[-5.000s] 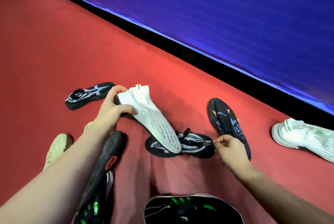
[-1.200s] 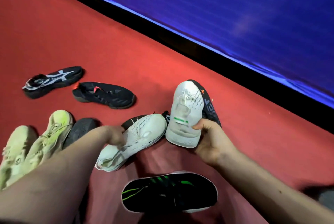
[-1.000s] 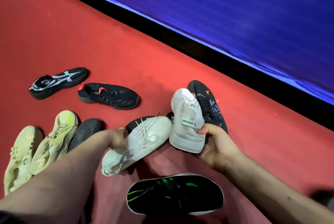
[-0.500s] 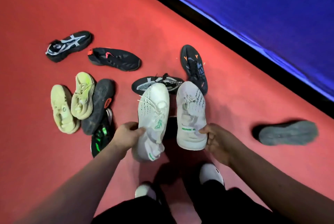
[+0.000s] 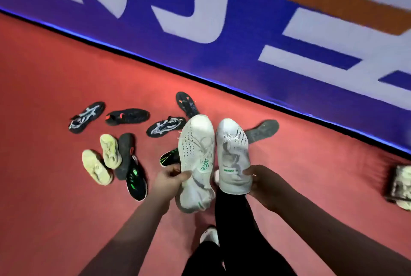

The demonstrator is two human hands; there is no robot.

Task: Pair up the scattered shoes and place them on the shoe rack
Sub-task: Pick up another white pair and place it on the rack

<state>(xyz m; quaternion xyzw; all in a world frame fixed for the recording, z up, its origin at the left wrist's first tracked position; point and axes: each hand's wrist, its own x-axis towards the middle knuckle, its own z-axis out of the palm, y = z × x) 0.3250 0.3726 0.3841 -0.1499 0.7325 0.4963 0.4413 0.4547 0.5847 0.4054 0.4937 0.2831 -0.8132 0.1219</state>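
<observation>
**Q:** What's murky on your feed?

**A:** From my end, the lump at the right edge (image 5: 400, 184) is cut off and blurred, so I can't tell what it is. The grey sole-up shoe (image 5: 264, 130) is half hidden behind the right white sneaker (image 5: 232, 148). The black shoe with orange marks (image 5: 188, 104) pokes out from behind the left white sneaker (image 5: 196, 148). A black-and-green shoe (image 5: 168, 158) is mostly covered by that sneaker and the left hand (image 5: 170, 177).

**Q:** And the hands?

**A:** The left hand is wrapped round the left white sneaker's side. The right hand (image 5: 264, 183) grips the other one near the heel, thumb on top. Both sneakers are up off the red floor (image 5: 55, 75), close side by side, toes pointing away from me. Further left, two pale yellow shoes (image 5: 110, 151) lie beside a dark upturned one (image 5: 125, 155).
</observation>
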